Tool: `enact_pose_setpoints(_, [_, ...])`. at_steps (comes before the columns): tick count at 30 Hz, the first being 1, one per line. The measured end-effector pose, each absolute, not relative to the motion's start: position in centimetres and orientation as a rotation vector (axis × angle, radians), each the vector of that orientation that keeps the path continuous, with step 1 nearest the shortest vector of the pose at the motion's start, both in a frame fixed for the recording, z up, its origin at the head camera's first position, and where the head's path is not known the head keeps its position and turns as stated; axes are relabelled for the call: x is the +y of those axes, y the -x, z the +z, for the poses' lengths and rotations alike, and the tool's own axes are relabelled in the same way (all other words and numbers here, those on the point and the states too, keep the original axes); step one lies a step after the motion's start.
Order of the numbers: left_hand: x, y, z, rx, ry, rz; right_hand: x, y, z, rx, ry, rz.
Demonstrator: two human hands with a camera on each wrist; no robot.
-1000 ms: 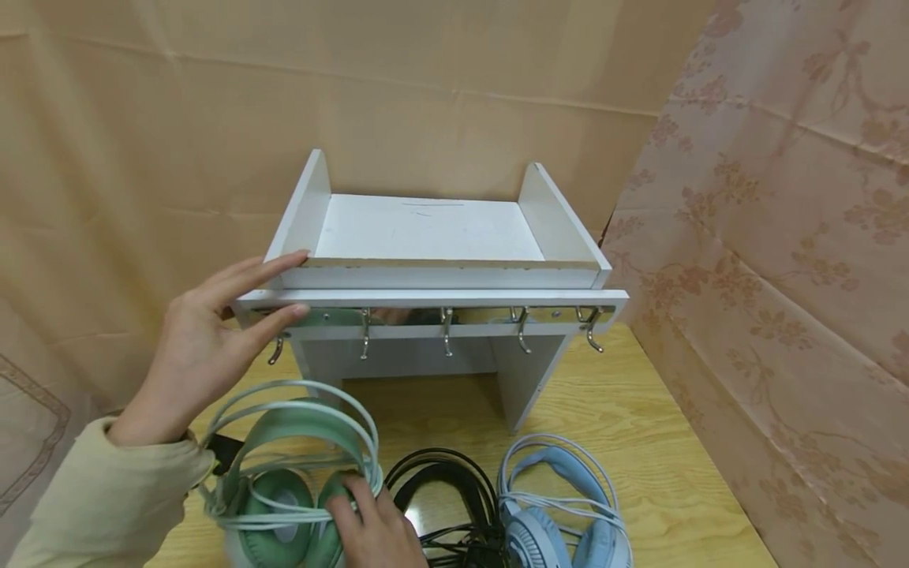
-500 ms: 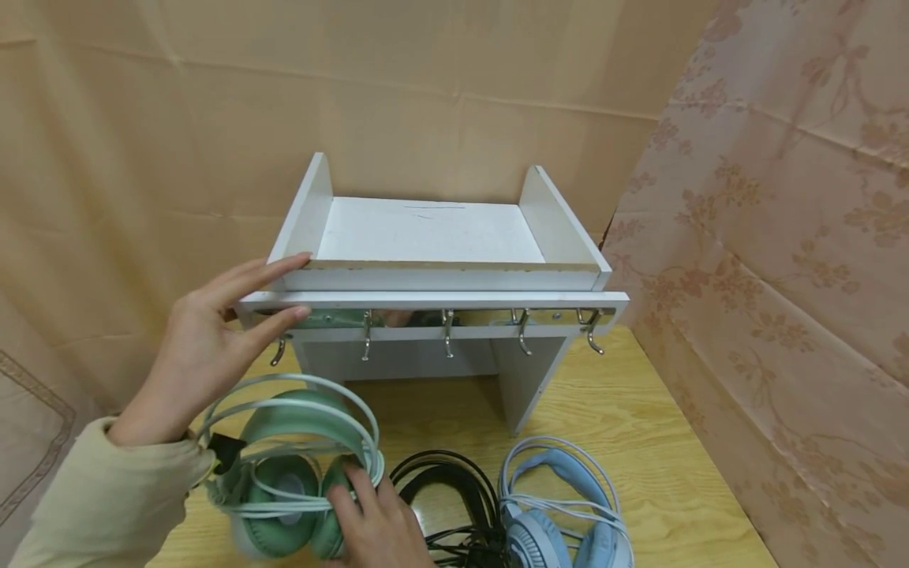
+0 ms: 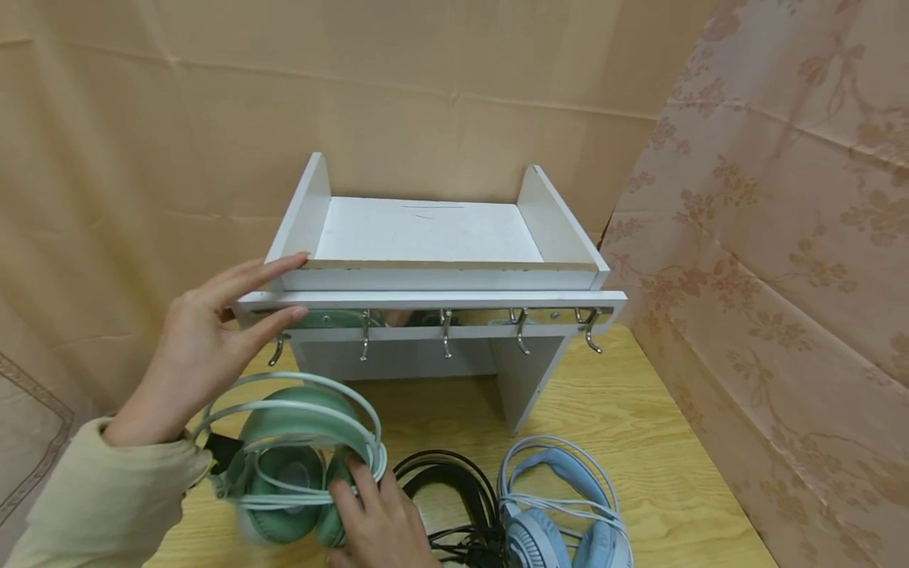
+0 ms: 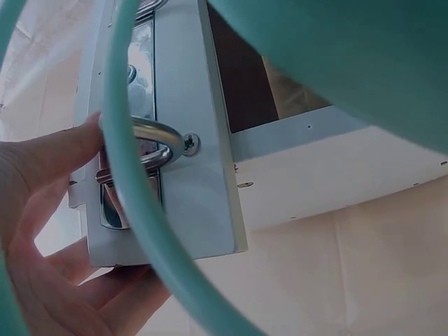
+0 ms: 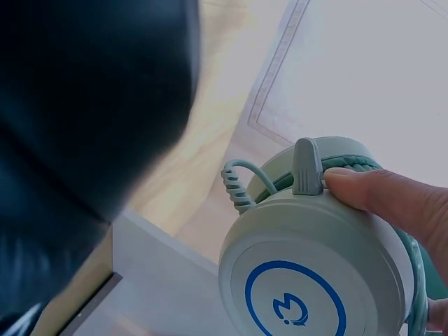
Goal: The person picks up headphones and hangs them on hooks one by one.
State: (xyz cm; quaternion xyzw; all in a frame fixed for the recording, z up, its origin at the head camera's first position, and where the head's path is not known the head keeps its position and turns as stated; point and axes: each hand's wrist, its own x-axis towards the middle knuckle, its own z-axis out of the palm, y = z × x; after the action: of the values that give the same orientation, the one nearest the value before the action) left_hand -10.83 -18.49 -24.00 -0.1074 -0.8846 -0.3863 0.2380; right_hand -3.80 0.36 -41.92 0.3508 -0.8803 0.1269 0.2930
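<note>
My left hand (image 3: 195, 347) grips the left front end of a white shelf rack (image 3: 433, 300), thumb on the hook rail and fingers over the top. A metal hook (image 4: 157, 133) stands beside that thumb in the left wrist view. Lower down, my right hand (image 3: 383, 521) holds green headphones (image 3: 305, 406) by one ear cup, whose pale outer face (image 5: 280, 231) bears a blue ring logo in the right wrist view. Their looped pale green cable (image 3: 341, 386) arches up in front of the rack, below the rail. Part of the headphones is hidden behind the right hand.
Black headphones (image 3: 461, 481) and light blue headphones (image 3: 536, 536) lie on the wooden table (image 3: 675, 473) to the right. Several metal hooks (image 3: 447, 331) jut from the rail. Beige cloth (image 3: 461, 79) hangs behind, floral cloth (image 3: 802, 260) at the right.
The green headphones have risen a little towards the rack, tilting slightly, with my right hand shifting a bit to the right. My left hand keeps its place on the rack.
</note>
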Motion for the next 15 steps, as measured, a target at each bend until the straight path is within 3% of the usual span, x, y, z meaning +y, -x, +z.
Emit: enact_pose_setpoints(15, [-18.55, 10.82, -23.95, -2.415, 0.314, -1.048, 0.28, 4.3, -41.44, -2.324, -0.886, 0.301])
